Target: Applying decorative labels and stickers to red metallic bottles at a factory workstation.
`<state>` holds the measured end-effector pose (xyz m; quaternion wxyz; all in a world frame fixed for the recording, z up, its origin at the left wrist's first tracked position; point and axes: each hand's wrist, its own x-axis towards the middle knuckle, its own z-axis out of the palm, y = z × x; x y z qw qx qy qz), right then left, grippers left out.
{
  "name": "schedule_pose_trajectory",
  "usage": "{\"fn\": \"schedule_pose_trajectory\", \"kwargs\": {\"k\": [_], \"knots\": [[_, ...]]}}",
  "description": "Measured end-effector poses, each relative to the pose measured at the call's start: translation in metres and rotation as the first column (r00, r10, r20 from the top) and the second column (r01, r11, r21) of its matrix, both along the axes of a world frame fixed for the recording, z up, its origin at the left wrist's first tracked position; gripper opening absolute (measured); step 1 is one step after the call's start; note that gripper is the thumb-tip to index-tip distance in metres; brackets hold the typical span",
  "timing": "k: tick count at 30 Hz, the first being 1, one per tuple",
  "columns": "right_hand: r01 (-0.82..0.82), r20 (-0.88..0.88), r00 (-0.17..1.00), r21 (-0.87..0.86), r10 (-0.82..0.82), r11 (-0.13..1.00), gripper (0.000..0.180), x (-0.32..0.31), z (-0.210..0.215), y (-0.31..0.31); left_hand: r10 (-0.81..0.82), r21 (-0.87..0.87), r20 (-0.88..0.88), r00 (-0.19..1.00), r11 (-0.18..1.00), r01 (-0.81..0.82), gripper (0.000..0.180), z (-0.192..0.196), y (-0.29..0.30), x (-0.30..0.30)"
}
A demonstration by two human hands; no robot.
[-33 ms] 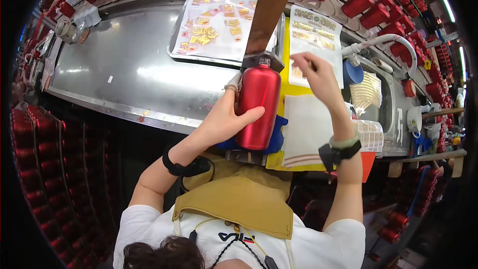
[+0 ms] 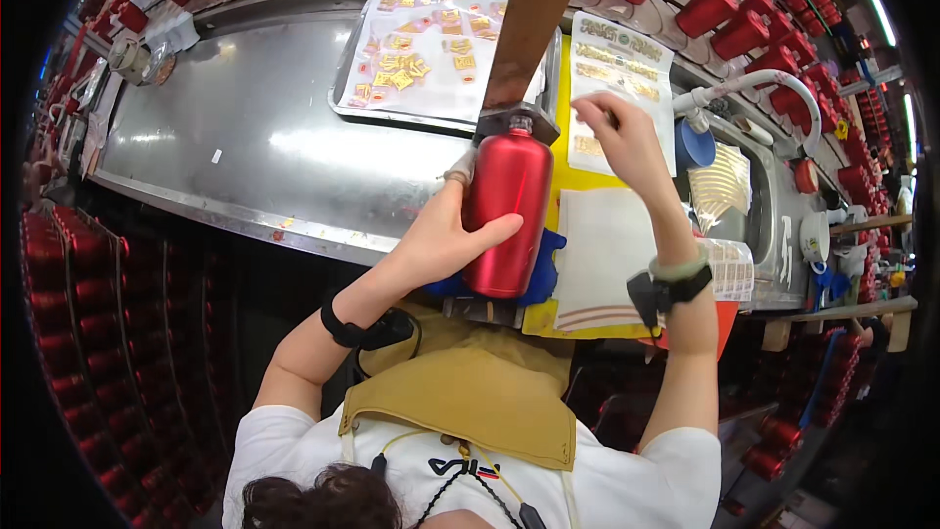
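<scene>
A glossy red metal bottle (image 2: 509, 216) lies in front of me, its bare threaded neck pointing away and meeting a dark bracket at the foot of a wooden post. My left hand (image 2: 439, 235) is closed around its left side, thumb across the body, with white wrapping on the fingers. Blue cloth (image 2: 541, 269) shows beneath the bottle. My right hand (image 2: 627, 142) hovers to the right of the bottle's neck, over a white sheet of gold and dark decals (image 2: 641, 49). Its fingers are curled together; whatever they may hold is too small to make out.
The wooden post (image 2: 534, 24) rises just beyond the bottle. Left of it, a tray (image 2: 343, 103) carries gold decal pieces on white paper. Blank white paper (image 2: 602, 245) rests on a yellow board (image 2: 578, 176). A blue cup (image 2: 695, 142) and white tap (image 2: 769, 78) stand by the sink.
My right hand has shifted slightly away from me, its curled fingers a little higher. The bottle and my left hand stay nearly where they were.
</scene>
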<state>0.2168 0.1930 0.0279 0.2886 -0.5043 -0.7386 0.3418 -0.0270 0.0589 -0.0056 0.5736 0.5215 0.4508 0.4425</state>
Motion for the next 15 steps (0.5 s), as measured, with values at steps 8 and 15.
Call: {"fn": "schedule_pose_trajectory", "kwargs": {"k": [8,15], "knots": [[-0.621,0.37,0.76,0.171,0.535,0.765,0.029,-0.078,-0.052,0.115,0.214,0.326,-0.53,0.82,0.945,-0.036,0.105,0.03,-0.018,0.012],[-0.528,0.731,0.605,0.072,0.316,0.846,0.024,-0.033,-0.057,0.118,-0.076,0.063,-0.412,0.908,0.992,0.112,0.113,0.03,-0.021,-0.01]]}}
